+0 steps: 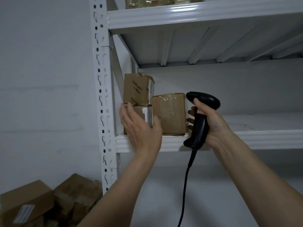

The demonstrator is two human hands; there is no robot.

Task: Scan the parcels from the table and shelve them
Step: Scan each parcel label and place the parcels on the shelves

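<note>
White rack (213,140): I see three parcels at the left end of its middle shelf, packed toward the upright, leaving the right run free. Stacked pair (137,90); taped parcel (169,113) just beside it, at the front lip. More cartons (49,202) wait lower left. Left hand (139,126), fingers straight, flat before the lower box, likely squaring it. Right hand (211,123) grip closed round the scanner (200,115); free fingertips touch the taped parcel's side, probably steadying it.
</note>
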